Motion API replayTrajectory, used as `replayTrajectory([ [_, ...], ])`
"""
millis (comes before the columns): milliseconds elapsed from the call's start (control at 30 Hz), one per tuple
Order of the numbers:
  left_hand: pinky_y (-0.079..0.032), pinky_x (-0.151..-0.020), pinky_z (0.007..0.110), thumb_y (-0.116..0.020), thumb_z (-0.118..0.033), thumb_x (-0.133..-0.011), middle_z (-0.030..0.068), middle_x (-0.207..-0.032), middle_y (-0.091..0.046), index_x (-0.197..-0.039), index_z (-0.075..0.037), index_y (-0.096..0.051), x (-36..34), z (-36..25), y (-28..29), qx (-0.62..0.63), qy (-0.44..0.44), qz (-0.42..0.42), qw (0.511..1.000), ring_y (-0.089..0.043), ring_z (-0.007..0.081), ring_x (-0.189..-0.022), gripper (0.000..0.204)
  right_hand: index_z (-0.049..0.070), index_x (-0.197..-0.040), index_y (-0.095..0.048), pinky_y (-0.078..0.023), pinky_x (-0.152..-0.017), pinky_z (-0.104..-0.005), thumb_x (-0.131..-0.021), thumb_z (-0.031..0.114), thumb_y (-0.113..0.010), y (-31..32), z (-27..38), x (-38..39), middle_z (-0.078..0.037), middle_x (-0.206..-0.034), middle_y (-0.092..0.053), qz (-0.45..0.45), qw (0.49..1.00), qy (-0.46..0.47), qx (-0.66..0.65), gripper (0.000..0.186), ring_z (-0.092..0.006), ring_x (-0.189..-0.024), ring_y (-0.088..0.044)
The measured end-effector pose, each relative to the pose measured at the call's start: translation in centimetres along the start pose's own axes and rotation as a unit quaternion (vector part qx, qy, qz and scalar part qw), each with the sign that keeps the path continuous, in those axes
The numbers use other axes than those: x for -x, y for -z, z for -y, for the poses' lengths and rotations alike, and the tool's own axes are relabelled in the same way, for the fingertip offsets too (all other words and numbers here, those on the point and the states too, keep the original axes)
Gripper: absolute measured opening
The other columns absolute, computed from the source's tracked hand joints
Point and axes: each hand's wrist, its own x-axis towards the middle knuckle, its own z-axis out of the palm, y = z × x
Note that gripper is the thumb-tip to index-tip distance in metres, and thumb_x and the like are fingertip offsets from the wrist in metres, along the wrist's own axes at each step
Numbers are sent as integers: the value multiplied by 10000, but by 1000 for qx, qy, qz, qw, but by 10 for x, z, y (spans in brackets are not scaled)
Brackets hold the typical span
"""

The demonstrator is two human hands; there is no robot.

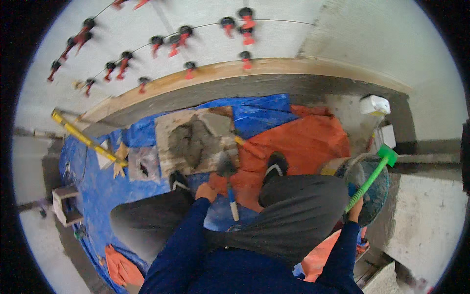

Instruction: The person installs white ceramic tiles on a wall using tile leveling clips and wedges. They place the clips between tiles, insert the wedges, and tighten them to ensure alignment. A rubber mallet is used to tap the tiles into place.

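My right hand (356, 211) is closed round the lower end of a green tool with a ribbed handle (367, 185) and a blocky green head, its kind unclear. The tool slants over a dark round bucket (379, 193) at my right. My left hand (206, 192) is curled beside a trowel (232, 202) with a blue and white handle; whatever is in its fingers is hidden. The trowel's grey blade points away from me, toward a board (166, 159) with a heap of wet grey mortar (192, 142) on it.
Blue tarp (100, 188) and orange sheeting (293, 139) cover the floor. A yellow level (88, 139) leans at the left. Several red-and-black clips (189, 70) dot the pale surface ahead, above a wooden strip (274, 66). A white container (375, 105) stands far right.
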Motion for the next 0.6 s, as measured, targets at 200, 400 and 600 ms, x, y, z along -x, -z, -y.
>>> replayTrajectory([
  [200, -547, -769, 457, -818, -326, -886, 204, -908, -720, -865, 16, -691, 23, -79, 84, 201, -102, -128, 966, -718, 358, -848, 366, -37, -1167, -697, -523, -961, -460, -958, 218, -747, 71, 99, 21, -217, -1157, -698, -262, 958, -90, 76, 333, -394, -1114, -661],
  [400, -481, -775, 323, -776, -57, -925, 77, -867, -623, -825, -10, -634, 61, -131, 213, 279, -256, -182, 907, -595, 189, -822, 180, 32, -1090, -719, -518, -968, -445, -927, 61, -729, 91, 286, 41, -135, -1077, -713, -352, 927, 107, -71, 166, -347, -1058, -679],
  [600, -496, -786, 319, -758, -73, -934, 110, -889, -646, -861, 19, -655, 109, -101, 316, 140, -264, -271, 915, -615, 200, -857, 156, 45, -1109, -747, -575, -815, -423, -976, 103, -635, -176, 266, -50, -172, -1041, -759, -63, 993, 4, -103, 183, -294, -913, -732],
])
